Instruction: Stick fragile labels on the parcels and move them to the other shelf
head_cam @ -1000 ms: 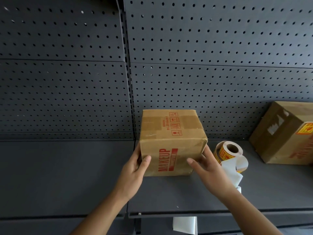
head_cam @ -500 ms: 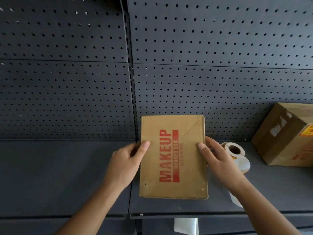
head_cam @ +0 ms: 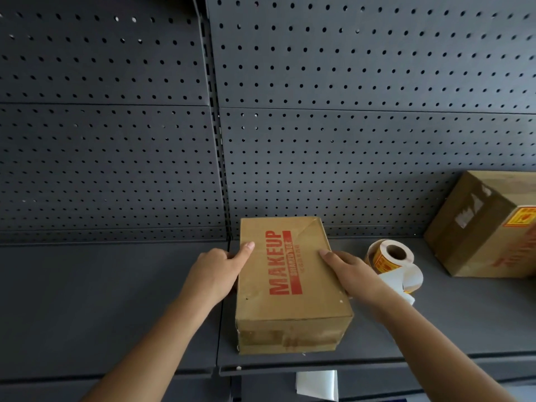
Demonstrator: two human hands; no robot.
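Head view: both bare arms reach forward to the MAKEUP parcel (head_cam: 287,274), seen from above.
Parcel place: it stands on the right shelf (head_cam: 435,329) at that shelf's left end, just beside the upright seam to the left shelf (head_cam: 101,300); its near end sits close to the front lip.
Left hand: the left hand (head_cam: 214,274) clasps the parcel's left side, thumb laid on the top face; the fingers down the side are hidden.
Right hand: the right hand (head_cam: 353,274) holds the right side the same way, one digit resting on the top edge.
Long axis: runs near to far, tilted a little to the right at the near end.
Facing: the printed face is up, the red word reading from near to far; a taped end faces the person.
Label supply: the label roll (head_cam: 388,256) stands just right of the right hand, a white backing strip (head_cam: 406,282) trailing from it.
Done, as judged: the second parcel (head_cam: 487,227), far right, carries a yellow-and-red label (head_cam: 522,217).
Left, as judged: no such label shows on the visible faces of the held parcel, so sticking one looks due; both parcels are on the right shelf, so moving them across remains.
Backdrop: dark pegboard (head_cam: 348,140) behind both shelves.
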